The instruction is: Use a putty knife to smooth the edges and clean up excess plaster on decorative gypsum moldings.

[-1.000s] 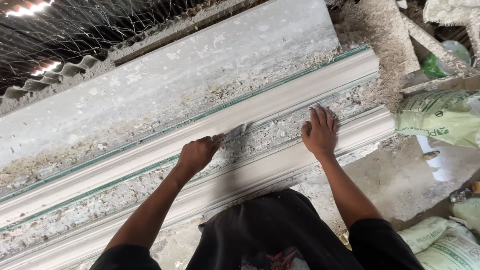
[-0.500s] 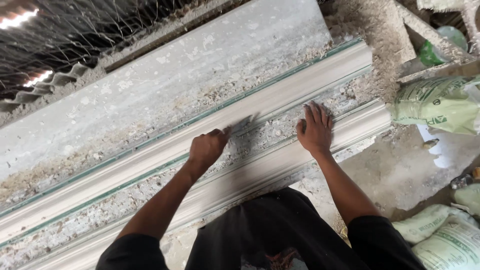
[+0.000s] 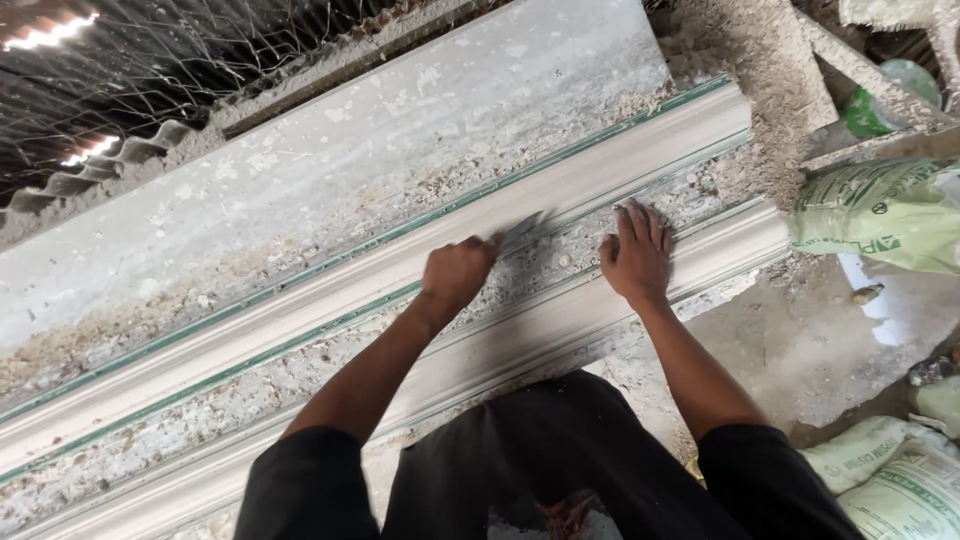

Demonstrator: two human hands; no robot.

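Two long plaster mouldings run diagonally across a dusty work surface. My left hand [image 3: 455, 275] is closed around a metal scraper [image 3: 520, 233], whose flat blade points up and right against the lower edge of the far moulding [image 3: 300, 300]. My right hand [image 3: 635, 255] lies flat with fingers spread on the near moulding [image 3: 720, 255] and the crumbly strip between the two. Plaster crumbs [image 3: 570, 250] lie between my hands.
A wide grey slab [image 3: 350, 160] lies beyond the mouldings, with wire mesh [image 3: 150, 60] and corrugated sheet [image 3: 130, 150] behind it. Green and white sacks sit at the right [image 3: 880, 215] and lower right [image 3: 900, 480]. Bare dusty floor [image 3: 800, 340] lies past the mouldings' end.
My left hand with the scraper has slid to the right along the far moulding, closer to my right hand. My right hand has stayed flat in about the same place.
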